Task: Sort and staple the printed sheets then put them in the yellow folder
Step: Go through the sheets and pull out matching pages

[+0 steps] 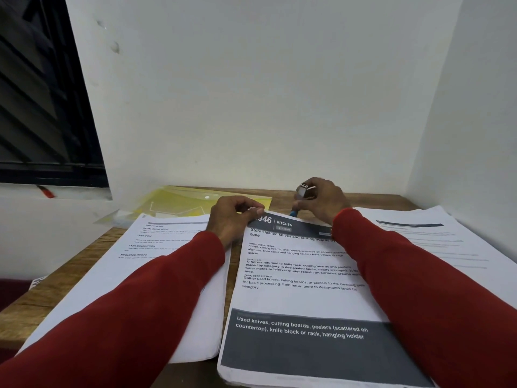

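left hand (233, 217): fingers curled, pinching | right hand (324, 200): curled grip, raised | arms forward

Soft, even indoor light fills the scene, dimmer toward the far wall (251, 93), with faint shadows under the sleeves (167, 289). The window (36, 93) at far left is dark. Straight lines bow at the edges, and print on the left sheets (156, 242) is blurred.

A wooden table (70, 264) is seen across the lower frame. A dark window (42, 107) fills the upper left, with a red object (46, 191) lying on its sill (56, 193). White walls (265, 93) stand behind.
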A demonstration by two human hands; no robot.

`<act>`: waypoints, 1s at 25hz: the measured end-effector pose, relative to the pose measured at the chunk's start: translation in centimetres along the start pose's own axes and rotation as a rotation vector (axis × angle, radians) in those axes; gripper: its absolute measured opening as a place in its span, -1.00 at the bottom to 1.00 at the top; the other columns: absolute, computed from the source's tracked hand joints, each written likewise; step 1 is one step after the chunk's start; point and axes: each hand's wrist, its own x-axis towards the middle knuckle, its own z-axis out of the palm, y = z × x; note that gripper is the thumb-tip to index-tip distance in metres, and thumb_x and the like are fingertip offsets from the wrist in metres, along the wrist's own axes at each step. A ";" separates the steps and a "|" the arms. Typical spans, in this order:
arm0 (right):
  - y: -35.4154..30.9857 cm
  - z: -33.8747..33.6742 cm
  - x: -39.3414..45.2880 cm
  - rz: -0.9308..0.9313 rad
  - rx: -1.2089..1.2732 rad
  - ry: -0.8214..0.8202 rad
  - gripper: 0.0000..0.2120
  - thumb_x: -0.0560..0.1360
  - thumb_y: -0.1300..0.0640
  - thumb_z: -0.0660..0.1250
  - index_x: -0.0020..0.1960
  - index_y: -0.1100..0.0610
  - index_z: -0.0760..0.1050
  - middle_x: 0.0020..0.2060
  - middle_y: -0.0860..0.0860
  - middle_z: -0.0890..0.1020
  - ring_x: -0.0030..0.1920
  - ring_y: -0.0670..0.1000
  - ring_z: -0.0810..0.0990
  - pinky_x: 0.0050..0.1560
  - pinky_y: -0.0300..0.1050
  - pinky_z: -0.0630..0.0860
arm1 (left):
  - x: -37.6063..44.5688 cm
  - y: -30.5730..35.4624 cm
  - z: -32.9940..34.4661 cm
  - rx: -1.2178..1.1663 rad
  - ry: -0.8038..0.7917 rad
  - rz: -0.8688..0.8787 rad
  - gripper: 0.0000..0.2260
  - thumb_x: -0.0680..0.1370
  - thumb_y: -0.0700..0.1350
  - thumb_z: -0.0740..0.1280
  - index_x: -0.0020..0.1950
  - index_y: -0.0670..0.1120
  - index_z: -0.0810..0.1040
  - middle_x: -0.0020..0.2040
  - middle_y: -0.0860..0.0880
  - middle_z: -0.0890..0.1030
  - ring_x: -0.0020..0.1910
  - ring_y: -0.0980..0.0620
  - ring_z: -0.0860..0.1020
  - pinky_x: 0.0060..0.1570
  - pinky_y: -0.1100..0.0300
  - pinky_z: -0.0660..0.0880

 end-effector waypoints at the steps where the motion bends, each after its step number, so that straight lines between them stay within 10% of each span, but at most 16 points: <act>1: -0.1 -0.1 0.1 -0.016 0.081 0.030 -0.69 0.28 0.28 0.59 -0.06 0.12 0.56 -0.13 0.03 0.72 -0.06 -0.01 0.70 -0.01 -0.19 0.57 | 0.1 -0.1 0.0 -0.002 0.000 0.000 -0.96 0.43 -0.14 0.54 -0.17 -0.01 0.73 -0.16 -0.12 0.71 -0.17 0.08 0.60 0.03 0.09 0.55; 10: -2.3 -0.4 -0.9 0.008 0.722 -0.095 -0.80 0.48 0.40 0.39 0.05 0.21 0.49 -0.02 0.20 0.68 -0.02 0.16 0.68 0.13 0.09 0.58 | -0.1 0.0 -0.1 -0.002 0.004 -0.002 -0.96 0.43 -0.13 0.54 -0.15 -0.02 0.74 -0.15 -0.11 0.71 -0.12 0.01 0.63 0.08 0.04 0.55; 25: -3.6 1.4 -2.1 -0.016 0.529 -0.282 -0.80 0.43 0.43 0.43 -0.04 0.19 0.54 -0.15 0.12 0.71 -0.15 0.06 0.69 -0.09 -0.19 0.63 | -0.1 0.6 0.0 -0.053 0.038 0.025 -0.95 0.42 -0.15 0.55 -0.15 -0.03 0.73 -0.20 0.02 0.72 -0.08 0.00 0.67 0.12 -0.08 0.58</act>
